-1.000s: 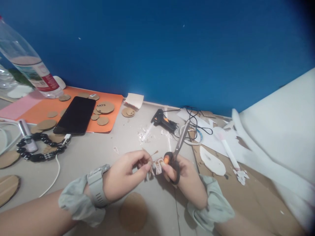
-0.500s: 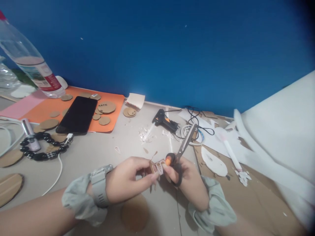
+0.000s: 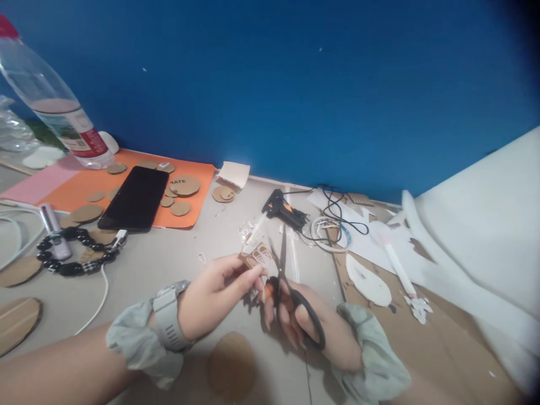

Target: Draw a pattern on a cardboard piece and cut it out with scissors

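Observation:
Between the thumb and fingers of my left hand is a small brown-and-white cut-out piece, thin and patterned with loops. A pair of scissors with black and orange handles is in my right hand, whose fingers are in and around the loops. The blades stand a little apart and point away from me, just right of the cut-out piece. Below the hands, a round cardboard disc lies on the table.
A black glue gun and its coiled cord lie beyond my hands. At left are a phone, a beaded bracelet, cardboard discs and a tall bottle. Right of my hands, a white teardrop cut-out rests on cardboard.
My right hand has turned the scissors from slanting right to pointing straight ahead, and their blades have opened. My left hand has shifted slightly left and up with the cut-out piece.

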Tool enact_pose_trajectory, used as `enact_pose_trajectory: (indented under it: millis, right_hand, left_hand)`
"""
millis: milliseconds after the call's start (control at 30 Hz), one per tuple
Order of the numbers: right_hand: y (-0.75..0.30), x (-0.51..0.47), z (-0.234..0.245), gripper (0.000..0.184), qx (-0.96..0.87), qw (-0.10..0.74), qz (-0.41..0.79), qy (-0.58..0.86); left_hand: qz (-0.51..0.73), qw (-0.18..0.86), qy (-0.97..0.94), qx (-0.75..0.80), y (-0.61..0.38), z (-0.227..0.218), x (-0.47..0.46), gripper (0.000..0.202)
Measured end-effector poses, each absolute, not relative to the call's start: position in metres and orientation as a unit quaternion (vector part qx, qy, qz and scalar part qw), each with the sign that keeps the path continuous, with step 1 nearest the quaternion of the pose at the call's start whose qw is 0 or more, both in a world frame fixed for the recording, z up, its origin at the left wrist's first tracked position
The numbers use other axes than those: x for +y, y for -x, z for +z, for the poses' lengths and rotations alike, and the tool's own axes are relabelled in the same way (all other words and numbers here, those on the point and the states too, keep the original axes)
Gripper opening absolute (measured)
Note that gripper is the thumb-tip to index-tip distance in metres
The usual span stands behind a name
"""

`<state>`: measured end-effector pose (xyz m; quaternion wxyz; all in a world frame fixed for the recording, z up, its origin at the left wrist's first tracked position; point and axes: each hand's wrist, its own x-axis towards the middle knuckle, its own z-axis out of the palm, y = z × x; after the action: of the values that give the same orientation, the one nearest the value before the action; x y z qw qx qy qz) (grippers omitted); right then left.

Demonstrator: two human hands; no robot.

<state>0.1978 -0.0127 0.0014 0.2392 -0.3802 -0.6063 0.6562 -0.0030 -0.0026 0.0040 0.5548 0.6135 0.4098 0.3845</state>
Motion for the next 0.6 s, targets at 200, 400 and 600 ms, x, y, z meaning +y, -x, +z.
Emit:
enact_pose_trajectory:
  millis: [200,400,600]
  right_hand:
    - [-0.197,-0.008,0.013,0.066,-0.669,0.162,0.631,0.358]
    - [-0.195,-0.007,0.017,0.056,-0.702,0.166,0.583,0.375]
    - [-0.195,-0.004,0.015,0.054,-0.717,0.165,0.573,0.361]
  left_hand:
    - [0.396,0.554,-0.582,0.445,0.004,0.003,-0.003,0.032]
    - [0.38,0.532,-0.623,0.429,0.003,0.004,-0.004,0.03]
    - [0.376,0.525,-0.638,0.42,0.002,0.003,-0.002,0.03]
